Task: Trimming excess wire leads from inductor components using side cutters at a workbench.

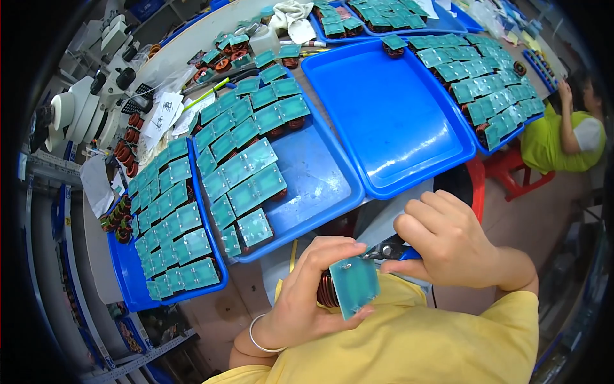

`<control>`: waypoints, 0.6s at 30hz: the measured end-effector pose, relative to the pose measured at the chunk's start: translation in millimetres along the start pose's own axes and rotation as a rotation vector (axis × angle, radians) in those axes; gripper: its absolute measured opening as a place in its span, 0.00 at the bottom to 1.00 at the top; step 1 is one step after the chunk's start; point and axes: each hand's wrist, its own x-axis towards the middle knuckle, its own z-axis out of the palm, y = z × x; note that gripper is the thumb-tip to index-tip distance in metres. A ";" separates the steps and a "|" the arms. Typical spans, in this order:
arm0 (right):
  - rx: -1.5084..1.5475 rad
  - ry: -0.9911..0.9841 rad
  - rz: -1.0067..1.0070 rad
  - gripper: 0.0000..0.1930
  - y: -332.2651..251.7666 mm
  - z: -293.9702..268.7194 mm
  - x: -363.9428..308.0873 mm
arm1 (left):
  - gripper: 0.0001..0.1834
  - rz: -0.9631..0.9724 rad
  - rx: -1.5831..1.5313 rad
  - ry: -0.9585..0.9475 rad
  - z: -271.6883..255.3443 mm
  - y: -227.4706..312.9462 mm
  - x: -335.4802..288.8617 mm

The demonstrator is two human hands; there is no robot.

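My left hand (300,304) is closed around a toroidal coil with a green circuit board (355,287) fixed on it. The board's flat side faces up and a part of the copper-coloured winding (327,289) shows beside my palm. Wrapped round blue-handled cutting pliers (391,249), my right hand (441,240) holds their dark jaws at the board's upper corner, by a small metal pin. Most of the pliers' handles are hidden in my fist. Both hands are over my lap, just short of the trays.
A blue tray (339,214) and a left one (220,259) hold rows of board-topped coils. Beside them stands a blue tray (390,147) with one coil at its far corner. Microscopes (80,109) stand far left. A person in yellow-green (563,144) sits at right by a red stool (511,173).
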 end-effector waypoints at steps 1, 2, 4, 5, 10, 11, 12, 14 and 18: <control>0.011 0.003 0.000 0.24 1.4 2.5 -1.3 | 0.37 -0.008 0.004 -0.007 -0.3 0.1 0.6; 0.009 0.004 0.001 0.24 2.6 6.1 -3.3 | 0.37 -0.007 0.004 -0.008 -0.3 -0.2 0.7; 0.087 -0.023 0.046 0.24 5.0 13.3 -9.3 | 0.36 -0.062 0.006 -0.032 -0.1 -1.2 1.6; 0.081 -0.021 0.049 0.24 7.3 15.9 -12.6 | 0.36 -0.056 0.004 -0.036 0.7 -0.8 2.7; 0.188 0.063 0.028 0.25 8.7 15.4 -12.2 | 0.35 -0.043 0.037 -0.072 5.1 -1.7 8.1; 0.187 0.064 0.030 0.25 7.8 14.0 -11.1 | 0.35 -0.042 0.036 -0.074 6.2 -1.5 8.8; 0.165 0.077 0.028 0.25 6.8 13.3 -9.4 | 0.35 -0.027 0.041 -0.077 6.0 -1.6 9.4; 0.143 0.093 0.031 0.26 4.6 12.7 -8.2 | 0.35 -0.013 0.046 -0.084 6.2 -1.7 9.4; 0.108 0.059 0.032 0.25 2.8 9.2 -8.2 | 0.35 -0.029 0.032 -0.087 7.3 -1.8 9.5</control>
